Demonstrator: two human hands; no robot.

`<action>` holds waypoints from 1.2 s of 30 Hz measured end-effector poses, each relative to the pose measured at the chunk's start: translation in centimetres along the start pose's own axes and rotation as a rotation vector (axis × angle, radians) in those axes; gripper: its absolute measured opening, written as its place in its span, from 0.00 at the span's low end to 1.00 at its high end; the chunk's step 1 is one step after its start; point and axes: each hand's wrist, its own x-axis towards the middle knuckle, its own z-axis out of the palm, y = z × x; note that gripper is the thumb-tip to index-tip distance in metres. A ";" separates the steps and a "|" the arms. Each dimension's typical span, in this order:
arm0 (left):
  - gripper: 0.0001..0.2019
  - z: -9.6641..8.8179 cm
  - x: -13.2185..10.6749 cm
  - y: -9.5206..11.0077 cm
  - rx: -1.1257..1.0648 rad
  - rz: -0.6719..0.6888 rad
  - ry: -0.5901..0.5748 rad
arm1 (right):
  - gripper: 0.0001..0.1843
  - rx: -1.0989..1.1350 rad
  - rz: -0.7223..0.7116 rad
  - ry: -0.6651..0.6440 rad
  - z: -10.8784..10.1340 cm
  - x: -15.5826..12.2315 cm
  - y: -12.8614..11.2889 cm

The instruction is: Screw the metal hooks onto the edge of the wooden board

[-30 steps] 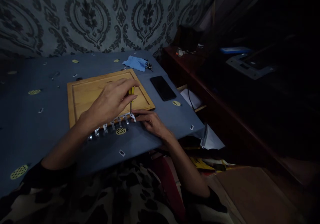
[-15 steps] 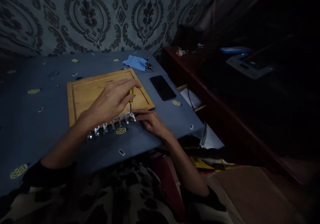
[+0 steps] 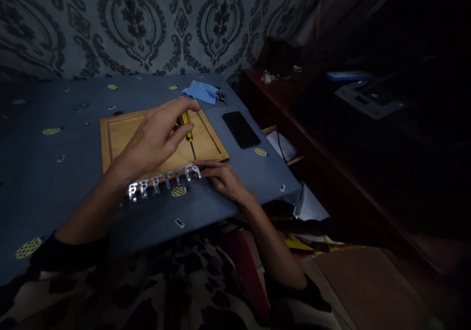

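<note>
My left hand [image 3: 156, 136] is closed around a small screwdriver with a yellow and black handle [image 3: 187, 123], held above the wooden board [image 3: 121, 133], its thin shaft pointing down toward the board's near edge. A metal strip with several hooks [image 3: 164, 178] lies along that near edge. My right hand [image 3: 221, 178] rests on the blue table with its fingers lying flat against the right end of the strip, pressing on it.
A black phone [image 3: 241, 128] lies right of the board. A blue cloth [image 3: 200, 92] and a small metal item sit at the table's back. Small bits are scattered over the blue tabletop [image 3: 55, 182]. A dark wooden shelf [image 3: 287, 104] runs along the right.
My left hand has lifted the screwdriver up and away from the right end of the hook strip and tilted it. My right hand has stayed on the strip.
</note>
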 end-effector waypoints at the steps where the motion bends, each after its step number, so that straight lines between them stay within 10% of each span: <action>1: 0.15 0.0 0.0 -0.1 -0.002 0.006 -0.010 | 0.33 0.002 0.002 0.000 0.0 0.0 0.0; 36: 0.14 1.0 -0.2 0.4 -0.004 0.053 -0.100 | 0.35 -0.001 0.016 -0.007 0.0 0.2 -0.2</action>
